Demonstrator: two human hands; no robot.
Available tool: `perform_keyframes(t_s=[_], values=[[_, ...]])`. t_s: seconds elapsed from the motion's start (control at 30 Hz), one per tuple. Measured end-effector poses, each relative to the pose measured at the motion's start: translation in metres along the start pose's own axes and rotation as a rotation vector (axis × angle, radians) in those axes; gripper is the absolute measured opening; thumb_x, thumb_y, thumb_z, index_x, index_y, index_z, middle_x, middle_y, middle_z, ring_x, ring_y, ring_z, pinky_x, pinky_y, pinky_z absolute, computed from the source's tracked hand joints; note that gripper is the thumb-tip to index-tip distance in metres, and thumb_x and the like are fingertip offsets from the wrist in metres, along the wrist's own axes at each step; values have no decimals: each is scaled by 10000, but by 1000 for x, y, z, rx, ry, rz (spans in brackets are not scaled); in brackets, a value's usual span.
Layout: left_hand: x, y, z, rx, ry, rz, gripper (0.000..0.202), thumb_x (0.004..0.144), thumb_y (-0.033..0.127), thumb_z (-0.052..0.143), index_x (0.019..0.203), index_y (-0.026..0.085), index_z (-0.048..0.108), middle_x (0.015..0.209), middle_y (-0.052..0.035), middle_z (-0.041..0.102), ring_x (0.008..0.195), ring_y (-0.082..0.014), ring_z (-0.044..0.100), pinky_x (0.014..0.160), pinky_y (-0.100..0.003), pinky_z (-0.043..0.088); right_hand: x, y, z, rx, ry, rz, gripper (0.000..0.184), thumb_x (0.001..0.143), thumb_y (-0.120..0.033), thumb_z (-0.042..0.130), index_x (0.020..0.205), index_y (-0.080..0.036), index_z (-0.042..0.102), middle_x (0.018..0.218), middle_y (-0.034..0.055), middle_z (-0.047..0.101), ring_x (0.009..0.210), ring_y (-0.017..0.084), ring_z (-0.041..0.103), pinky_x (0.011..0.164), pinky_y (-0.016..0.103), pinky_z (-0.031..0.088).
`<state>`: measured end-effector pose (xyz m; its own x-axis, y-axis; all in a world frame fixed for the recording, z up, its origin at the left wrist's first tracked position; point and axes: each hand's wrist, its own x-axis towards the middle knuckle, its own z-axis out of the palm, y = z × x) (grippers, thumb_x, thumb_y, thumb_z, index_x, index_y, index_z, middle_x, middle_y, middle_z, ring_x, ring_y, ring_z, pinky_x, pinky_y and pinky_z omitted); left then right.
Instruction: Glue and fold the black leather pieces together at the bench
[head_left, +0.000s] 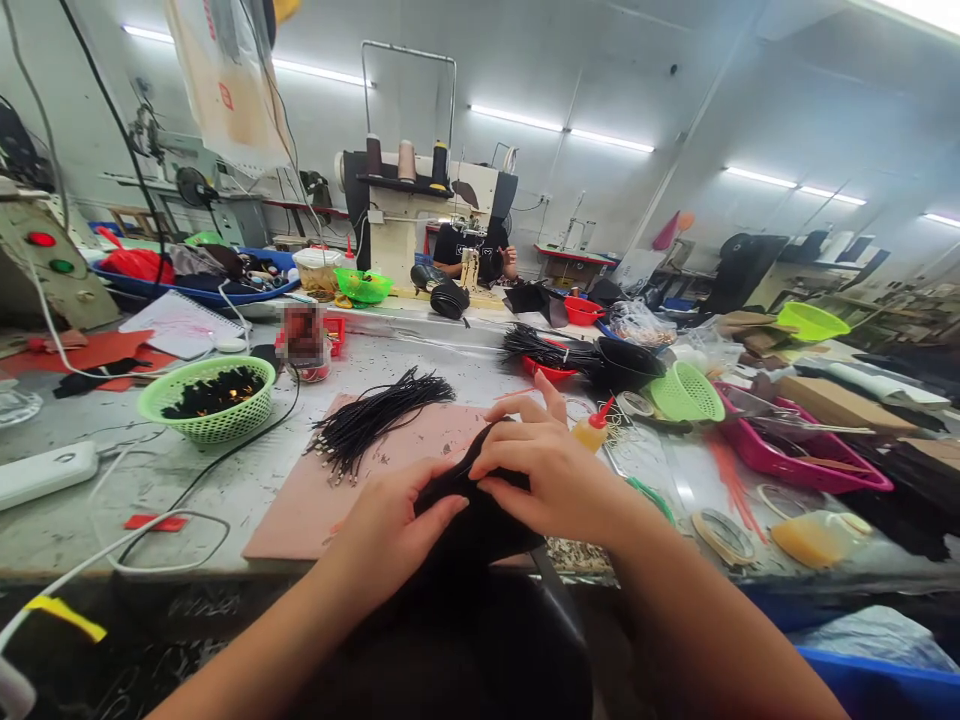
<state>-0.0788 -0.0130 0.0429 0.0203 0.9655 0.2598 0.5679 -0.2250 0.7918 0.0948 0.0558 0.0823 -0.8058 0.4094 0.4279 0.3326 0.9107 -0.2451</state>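
A black piece of soft material (480,520) is between my two hands, at the near edge of the bench. My left hand (397,525) grips its left side, with the thumb lying on top. The fingers of my right hand (536,465) are bent over its upper edge and pinch it there. What kind of article it is, I cannot make out. Under and behind it lies a pinkish board (285,520). A bundle of black cords (382,415) with pale metallic ends rests on that board, just beyond my left hand.
To the left stands a green basket (210,400) of small black pieces. On the right are a glue bottle (592,428) with a red tip, a black bowl (630,362), a magenta tray (795,450) and tape rolls (721,537). A person (472,250) sits behind a sewing machine (420,220).
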Motion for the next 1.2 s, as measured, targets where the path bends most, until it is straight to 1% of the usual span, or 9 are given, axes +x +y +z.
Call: perform_keyframes(t_s=[0.1,0.27,0.6,0.7,0.8,0.9,1.07,1.13,1.2], values=[[1,0,0,-29,-29,13,283,780,261,564,1046,238,657,963,-11,724,850,-216,656,834,-304,491,0,5,0,68,21,43,176,733,-90,603,826,-220,528,753,-31,625,1031,188,512,1064,574,46],[2,2,0,-69,-48,49,277,778,237,565,1030,242,679,909,-12,736,767,-216,667,800,-308,510,0,6,2,118,27,68,203,741,-85,596,779,-220,448,774,-26,588,995,170,523,1062,586,24],[1,2,5,2,-57,19,310,800,250,527,1087,232,643,1035,-13,706,892,-216,646,842,-285,479,2,-2,9,74,86,112,195,722,-68,592,744,-209,459,773,-20,568,980,169,535,1061,579,39],[2,4,8,49,-36,19,291,788,243,541,1058,237,649,1027,-4,708,854,-206,649,823,-279,475,2,-4,13,66,98,138,193,712,-57,587,724,-206,466,789,-10,574,981,174,536,1057,584,42],[3,3,9,87,-39,12,254,789,220,524,999,225,667,940,-5,724,778,-199,650,774,-275,479,1,-3,14,52,84,134,180,715,-60,585,720,-209,484,786,-7,594,998,182,533,1052,587,44],[6,0,7,24,-59,5,235,800,226,509,968,212,674,866,-1,723,760,-191,643,742,-256,476,2,-1,14,-10,52,90,161,721,-72,601,745,-213,529,748,-8,615,1050,201,505,1051,576,61],[10,-4,7,-112,-53,-34,239,785,228,515,951,204,684,871,0,720,787,-201,636,743,-261,472,6,-3,11,-137,11,21,109,738,-107,623,757,-208,586,703,4,634,1069,228,477,1048,539,152],[11,-5,6,-138,-36,-56,221,770,235,525,905,190,695,839,-7,719,773,-206,634,740,-272,475,7,-4,8,-210,-3,-17,81,751,-139,629,759,-213,598,724,5,636,1068,235,469,1054,546,128],[10,-5,6,-165,-28,-87,198,758,247,535,846,180,700,771,-10,712,761,-212,633,728,-279,481,7,-3,4,-315,7,-31,48,749,-196,653,766,-214,611,828,26,627,1047,246,468,1055,560,103]])
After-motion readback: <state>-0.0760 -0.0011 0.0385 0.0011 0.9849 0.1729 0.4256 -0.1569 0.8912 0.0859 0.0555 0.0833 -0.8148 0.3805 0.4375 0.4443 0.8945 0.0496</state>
